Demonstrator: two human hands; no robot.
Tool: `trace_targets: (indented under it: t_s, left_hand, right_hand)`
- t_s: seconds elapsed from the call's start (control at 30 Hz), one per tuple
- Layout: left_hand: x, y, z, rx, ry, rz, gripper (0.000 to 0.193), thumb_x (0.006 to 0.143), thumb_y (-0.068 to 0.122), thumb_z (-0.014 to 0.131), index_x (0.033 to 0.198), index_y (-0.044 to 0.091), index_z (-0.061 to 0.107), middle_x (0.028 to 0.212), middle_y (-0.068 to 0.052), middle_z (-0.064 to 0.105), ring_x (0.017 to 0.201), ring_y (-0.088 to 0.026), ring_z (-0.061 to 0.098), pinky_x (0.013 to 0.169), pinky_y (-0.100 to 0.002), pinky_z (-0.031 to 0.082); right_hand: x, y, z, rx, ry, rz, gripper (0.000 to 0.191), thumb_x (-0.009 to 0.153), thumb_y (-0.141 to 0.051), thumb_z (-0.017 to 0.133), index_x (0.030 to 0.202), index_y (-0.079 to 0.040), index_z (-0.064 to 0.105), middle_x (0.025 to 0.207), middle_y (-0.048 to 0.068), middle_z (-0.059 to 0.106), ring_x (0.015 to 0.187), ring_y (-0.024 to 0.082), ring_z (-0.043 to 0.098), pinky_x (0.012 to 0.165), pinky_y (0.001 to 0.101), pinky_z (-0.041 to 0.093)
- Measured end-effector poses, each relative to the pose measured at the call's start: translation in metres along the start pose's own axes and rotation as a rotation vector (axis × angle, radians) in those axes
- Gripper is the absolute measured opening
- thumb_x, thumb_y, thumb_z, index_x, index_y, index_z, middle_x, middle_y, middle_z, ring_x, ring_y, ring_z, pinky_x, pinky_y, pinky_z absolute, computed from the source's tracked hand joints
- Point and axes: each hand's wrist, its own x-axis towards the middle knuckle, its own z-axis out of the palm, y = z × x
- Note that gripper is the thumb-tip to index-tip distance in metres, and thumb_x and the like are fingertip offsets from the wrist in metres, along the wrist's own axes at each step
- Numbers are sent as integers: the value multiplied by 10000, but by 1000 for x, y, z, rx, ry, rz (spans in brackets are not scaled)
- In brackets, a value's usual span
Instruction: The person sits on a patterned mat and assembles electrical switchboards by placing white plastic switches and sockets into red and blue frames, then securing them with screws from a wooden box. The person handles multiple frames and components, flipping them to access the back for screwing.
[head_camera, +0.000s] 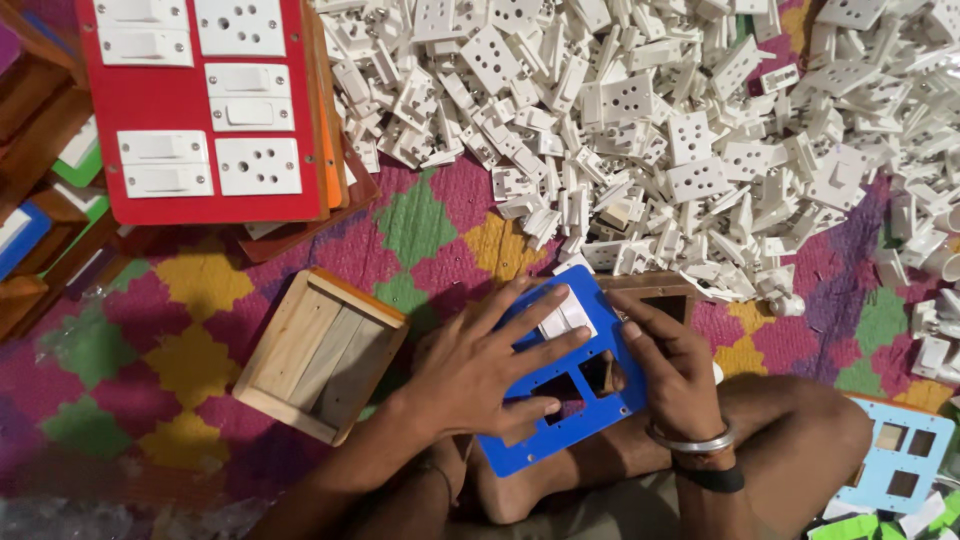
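Where the person sits cross-legged on the patterned mat (200, 290), a blue plate (570, 385) with square cut-outs rests across the lap, tilted toward the right knee. Left hand (490, 365) lies flat on the plate, fingers spread and extended, pressing its upper face; fingertips reach a white switch (562, 315) seated in the plate's top corner. Right hand (675, 365) grips the plate's right edge, fingers curled around it, thumb over the top near the switch; a metal bangle (690, 440) and a dark band (708, 478) circle that wrist. Just behind the plate's upper right corner, a wooden frame (665, 295) shows partly, mostly hidden. Left of the left forearm, an open wooden box (320, 355) sits on the mat, slatted bottom showing, apart from the hand. At the far right edge, a light blue plate (900, 460) with square holes lies beside the knee, with green and white bits below it. Farther out, a large heap of white sockets and switches (650, 130) covers the mat's upper right. Upper left, a red plate (170, 100) fitted with white switches and sockets tops a stack of boards. Coloured boards (40, 200) line the left edge.
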Motion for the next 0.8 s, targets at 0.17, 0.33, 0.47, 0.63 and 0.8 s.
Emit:
trace_targets:
  t_s: [0.17,0.33,0.47,0.63,0.8]
  left_hand:
    - [-3,9,-4,20,28,-109,691,898,551,675,1548,397,496,1683,-75,349,1386,-402,500,1093,-537,491]
    - [0,19,6,29,18,-260,609,860,519,696,1442,378,584,1616,-66,436,1253,-398,580,1016,-536,497]
    - [-12,0,16,-120,52,-339,601,924,456,663,1480,234,607,1610,-156,452,1275,-438,545,980,-515,530]
    - [-36,-37,38,-1659,19,-578,496,1038,395,595,1318,-12,639,1416,-253,652,1222,-524,517,828,-411,555]
    - [-52,-31,56,-2676,189,-238,544,1112,407,458,1533,63,443,1539,-185,515,1500,-508,354,745,-349,523]
  right_hand:
    - [14,-6,1,103,7,160,338,997,-94,571,1287,40,680,788,94,699,544,109,578,494,244,467]
    - [24,-26,10,142,-28,197,446,1006,-258,534,1271,59,704,800,113,718,551,128,577,503,247,459]
    - [22,-36,18,340,45,202,570,973,-462,412,1255,-29,652,858,127,746,668,171,714,626,298,597]
    - [-3,-15,26,-548,165,-58,320,1038,-371,598,1056,-62,679,812,124,710,641,230,662,615,371,550]
    - [-10,47,56,-1279,67,-372,92,847,-158,669,918,-102,653,837,112,637,621,353,662,518,445,522]
